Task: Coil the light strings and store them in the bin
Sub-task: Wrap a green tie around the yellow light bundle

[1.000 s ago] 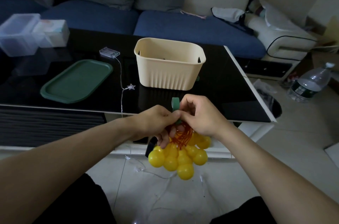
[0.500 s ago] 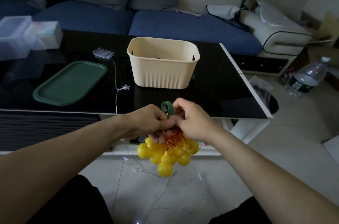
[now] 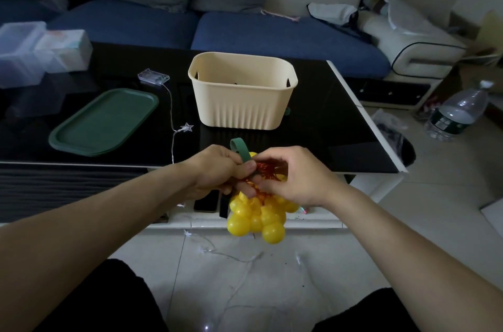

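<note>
Light strings are in two places: nearest, a bunched one of yellow bulbs [image 3: 257, 218] on red wire [image 3: 265, 169] hangs in the air below both hands, in front of the surface edge. It looks light and floppy; the plastic globes are probably smooth and apt to slide apart, so the sound place to hold is the gathered wire at the top, not the bulbs. The left hand [image 3: 217, 175] has its grip closed on that wire neck, thumb pressing a green strap [image 3: 241, 150] whose loop stands up behind the knuckles. The right hand [image 3: 295, 175] comes in from the other side, wrist bent down, fingertips pinching at the wire and strap. Farther off, on the black surface [image 3: 326, 125], a clear star string [image 3: 174, 125] trails from its battery box [image 3: 153, 76] over the edge to the floor. Beyond stands the cream bin [image 3: 242, 103], well apart from the bundle.
</note>
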`<action>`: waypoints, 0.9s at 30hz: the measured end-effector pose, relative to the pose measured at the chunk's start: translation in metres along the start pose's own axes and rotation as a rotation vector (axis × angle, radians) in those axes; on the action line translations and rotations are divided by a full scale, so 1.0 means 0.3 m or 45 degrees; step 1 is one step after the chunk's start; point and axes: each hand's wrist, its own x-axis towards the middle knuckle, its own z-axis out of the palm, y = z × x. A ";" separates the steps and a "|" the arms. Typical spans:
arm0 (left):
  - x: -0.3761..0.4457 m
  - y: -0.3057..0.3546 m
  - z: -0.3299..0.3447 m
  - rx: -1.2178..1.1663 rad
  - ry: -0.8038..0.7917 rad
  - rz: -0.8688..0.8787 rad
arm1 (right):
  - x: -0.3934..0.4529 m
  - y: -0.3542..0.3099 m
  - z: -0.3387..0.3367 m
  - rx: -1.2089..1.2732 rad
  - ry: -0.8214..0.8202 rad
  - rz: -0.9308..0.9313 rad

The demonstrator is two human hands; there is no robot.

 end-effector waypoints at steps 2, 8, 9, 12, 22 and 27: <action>-0.001 0.002 -0.002 -0.002 -0.025 -0.015 | 0.002 0.004 -0.004 0.055 0.046 -0.020; 0.007 0.000 0.004 0.006 -0.014 -0.037 | 0.010 -0.004 -0.013 -0.061 0.166 -0.089; 0.008 0.001 0.003 -0.031 -0.007 -0.039 | 0.012 -0.008 -0.013 -0.094 0.186 -0.112; 0.009 0.012 0.003 -0.140 0.007 -0.049 | 0.016 -0.013 -0.014 -0.146 0.257 -0.162; 0.021 0.016 0.029 -0.177 0.206 -0.104 | 0.022 -0.003 0.000 -0.292 0.139 -0.253; 0.019 0.027 0.021 -0.132 0.276 -0.085 | 0.019 -0.010 0.008 -0.138 0.181 -0.155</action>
